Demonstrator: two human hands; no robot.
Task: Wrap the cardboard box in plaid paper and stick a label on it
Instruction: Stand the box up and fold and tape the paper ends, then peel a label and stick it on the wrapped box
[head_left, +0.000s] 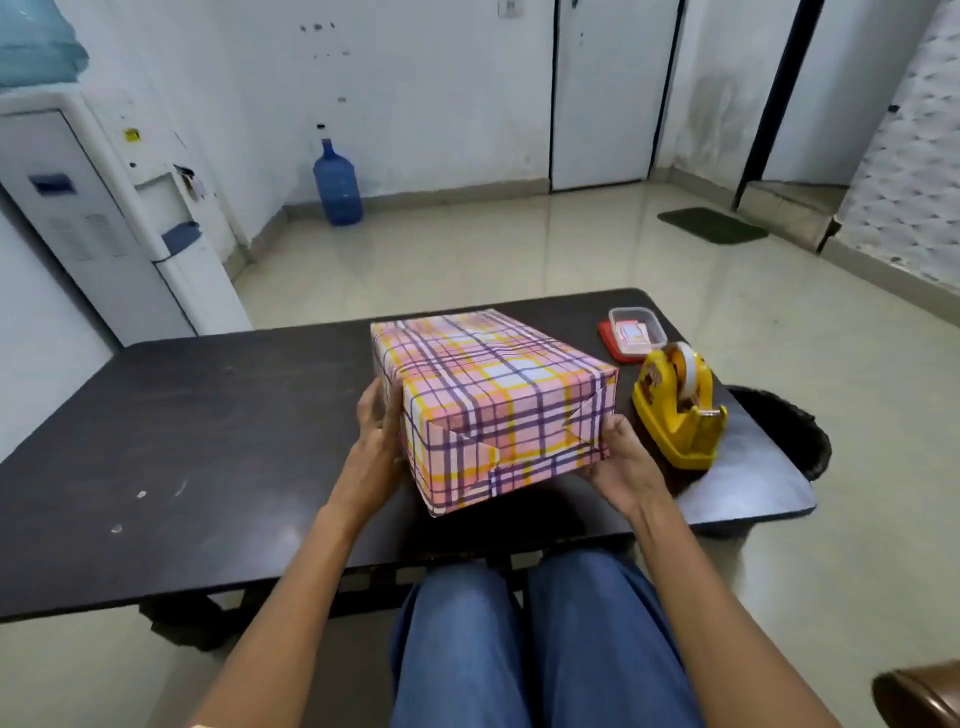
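I see the plaid-wrapped box (493, 395) over the middle of a dark table (208, 441), held between both hands. My left hand (375, 421) lies flat against its left side, fingers straight. My right hand (621, 462) cups the near right corner, thumb up the edge, fingers curled beneath. A yellow tape dispenser (675, 410) stands just right; a clear container (636, 332) sits beyond it.

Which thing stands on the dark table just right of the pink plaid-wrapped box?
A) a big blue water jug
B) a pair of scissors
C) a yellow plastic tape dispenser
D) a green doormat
C: the yellow plastic tape dispenser stands on the dark table beside the right side of the pink plaid-wrapped box.
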